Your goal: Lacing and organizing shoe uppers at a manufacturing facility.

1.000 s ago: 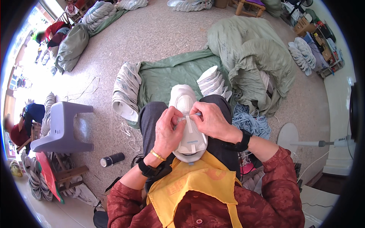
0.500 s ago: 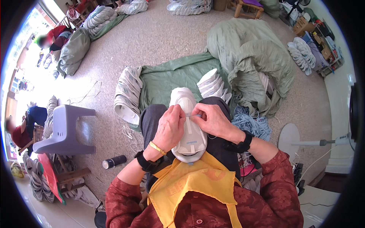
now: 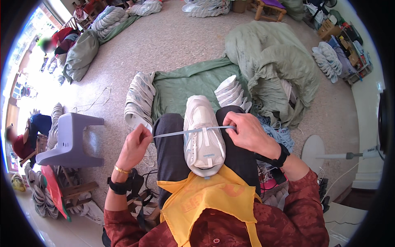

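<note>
Head view, looking down: left hand [image 3: 133, 146] and right hand [image 3: 247, 133] each pinch one end of a pale blue lace [image 3: 187, 131], drawn taut across a white sneaker [image 3: 202, 131] so it seats through the eyelets. The sneaker rests lengthwise on the lap, toe away, steadied by the thighs. Rows of finished sneakers [image 3: 140, 101] lie on a green cloth [image 3: 185, 84] just ahead, within reach.
</note>
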### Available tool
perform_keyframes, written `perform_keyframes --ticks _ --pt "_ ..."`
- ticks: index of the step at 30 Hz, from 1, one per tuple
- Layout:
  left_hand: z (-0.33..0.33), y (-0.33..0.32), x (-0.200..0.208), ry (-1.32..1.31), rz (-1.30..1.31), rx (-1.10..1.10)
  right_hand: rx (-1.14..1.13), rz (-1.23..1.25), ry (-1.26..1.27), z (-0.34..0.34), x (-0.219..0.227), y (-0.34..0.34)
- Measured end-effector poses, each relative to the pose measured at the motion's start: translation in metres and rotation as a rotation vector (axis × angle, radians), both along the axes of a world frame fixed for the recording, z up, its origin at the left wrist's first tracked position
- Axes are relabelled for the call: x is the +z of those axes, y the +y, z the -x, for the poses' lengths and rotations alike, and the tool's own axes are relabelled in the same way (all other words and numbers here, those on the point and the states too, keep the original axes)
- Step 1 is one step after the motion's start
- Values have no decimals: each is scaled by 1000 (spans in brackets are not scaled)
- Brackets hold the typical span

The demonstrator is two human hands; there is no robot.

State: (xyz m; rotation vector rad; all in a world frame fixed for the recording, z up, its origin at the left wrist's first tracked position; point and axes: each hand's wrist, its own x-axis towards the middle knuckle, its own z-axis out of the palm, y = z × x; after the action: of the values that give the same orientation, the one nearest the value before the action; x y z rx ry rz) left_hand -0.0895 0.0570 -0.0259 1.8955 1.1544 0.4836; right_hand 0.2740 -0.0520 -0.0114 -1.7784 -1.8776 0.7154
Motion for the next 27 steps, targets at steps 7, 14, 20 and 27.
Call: perform_keyframes --ticks 7,14,20,27 --pt "-22 -37 -16 18 -154 -29 -45 -271 -100 10 -20 -9" --pt "-38 -38 -18 77 -435 -81 -73 -247 -37 9 -20 -15" --pt "-34 -40 -21 76 -397 -46 -95 -198 27 11 -16 -18" --pt "-26 -33 -10 24 -387 -17 -217 -16 151 -3 -6 -39"
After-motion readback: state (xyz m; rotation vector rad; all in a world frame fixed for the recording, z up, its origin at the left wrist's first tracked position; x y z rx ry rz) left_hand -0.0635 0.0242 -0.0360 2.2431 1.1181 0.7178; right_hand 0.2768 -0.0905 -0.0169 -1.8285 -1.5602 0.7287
